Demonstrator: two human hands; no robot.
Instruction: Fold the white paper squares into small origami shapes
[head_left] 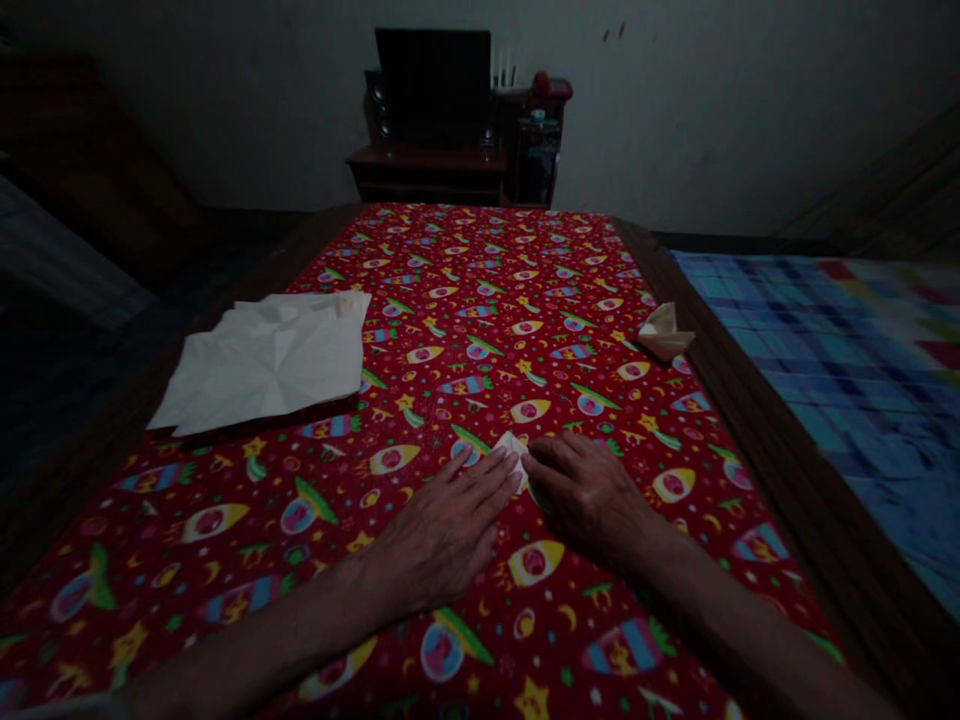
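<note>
A small piece of folded white paper [513, 452] lies on the red patterned cloth [465, 410], mostly covered by fingers. My left hand [450, 525] rests flat with its fingers stretched out, the fingertips pressing on the paper's left side. At the paper's right edge, my right hand [589, 495] has its fingers curled together and appears to grip the edge. To the left sits a stack of creased white paper sheets [277, 360]. A folded paper shape [664, 333], tan and white, stands near the cloth's right edge.
Dark wooden edging [795, 450] borders the cloth. To the right lies a blue checked cloth [810, 340]. A monitor [433, 85] stands on a wooden desk [427, 165] against the wall, beside a red object [553, 86]. The room is dim.
</note>
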